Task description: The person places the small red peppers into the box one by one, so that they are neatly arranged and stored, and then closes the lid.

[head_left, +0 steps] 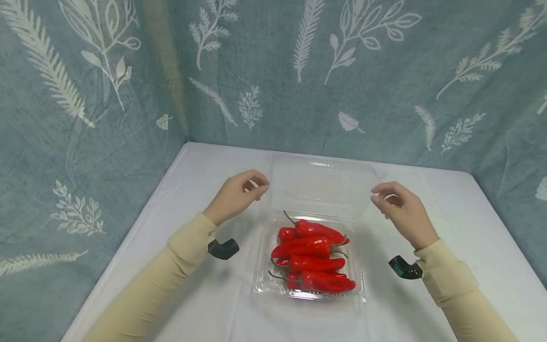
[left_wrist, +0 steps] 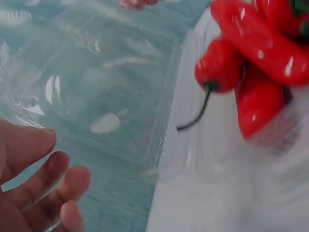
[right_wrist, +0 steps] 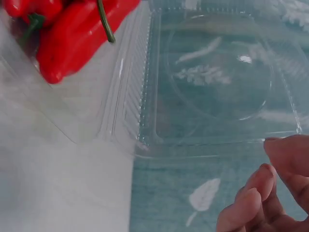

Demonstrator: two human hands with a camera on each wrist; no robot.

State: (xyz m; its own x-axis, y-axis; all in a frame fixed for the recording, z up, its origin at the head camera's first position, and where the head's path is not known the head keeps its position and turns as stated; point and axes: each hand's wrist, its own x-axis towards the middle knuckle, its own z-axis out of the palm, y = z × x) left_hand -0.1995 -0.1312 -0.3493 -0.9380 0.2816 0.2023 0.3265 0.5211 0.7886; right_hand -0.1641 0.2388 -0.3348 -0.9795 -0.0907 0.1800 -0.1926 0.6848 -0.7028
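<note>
A clear plastic clamshell box has its lid [head_left: 320, 185] swung back from the hinge, on the side away from me. Several red peppers [head_left: 307, 247] with thin green stems lie in the box's base [head_left: 263, 273]. Just off the lid's left edge, my left hand [head_left: 241, 190] hovers with fingers loosely bent and a gap between thumb and fingertips. On the other side, my right hand [head_left: 403, 211] is bent in a similar way. Its thumb tip appears beside the lid's edge in the right wrist view; whether it touches is unclear. Neither hand visibly holds anything.
A white cloth covers the table [head_left: 205, 304]. Behind it and at the sides hangs a blue-green curtain [head_left: 265, 95] with white leaf prints. Dark wrist devices show below the left [head_left: 223, 249] and right [head_left: 405, 267] sleeves.
</note>
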